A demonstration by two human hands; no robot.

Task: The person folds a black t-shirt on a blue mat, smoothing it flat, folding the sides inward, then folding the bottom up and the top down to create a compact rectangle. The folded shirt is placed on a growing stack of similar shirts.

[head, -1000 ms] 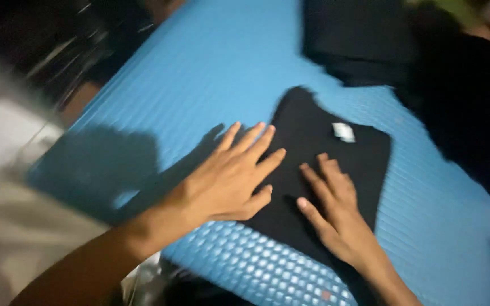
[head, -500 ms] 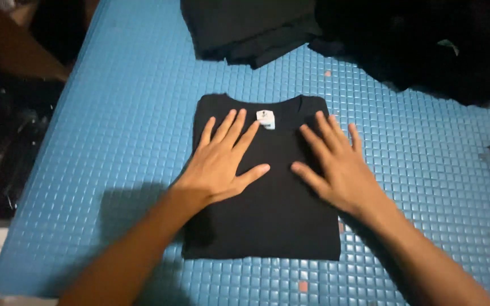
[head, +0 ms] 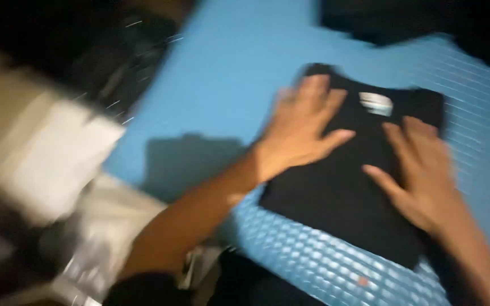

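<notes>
One folded black shirt (head: 341,192) with a pale neck label (head: 376,103) lies on the blue textured mat (head: 239,73), pinned under two flat palms. Left hand (head: 301,130) presses its left half and right hand (head: 421,175) its right, fingers spread wide and pointing far, gripping nothing. More dark cloth (head: 404,22) is heaped at the far right, blurred.

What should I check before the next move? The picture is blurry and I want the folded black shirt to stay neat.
1. Left hand flat on the folded black shirt: ok.
2. Right hand flat on the shirt, fingers spread: ok.
3. Shirt lies fully on the blue bumpy mat: ok.
4. White neck label uncovered between the hands: ok.
5. Shirt edges straight and free of creases: cannot tell, motion blur.
6. Shirt apart from the dark clothes pile behind: ok.
</notes>
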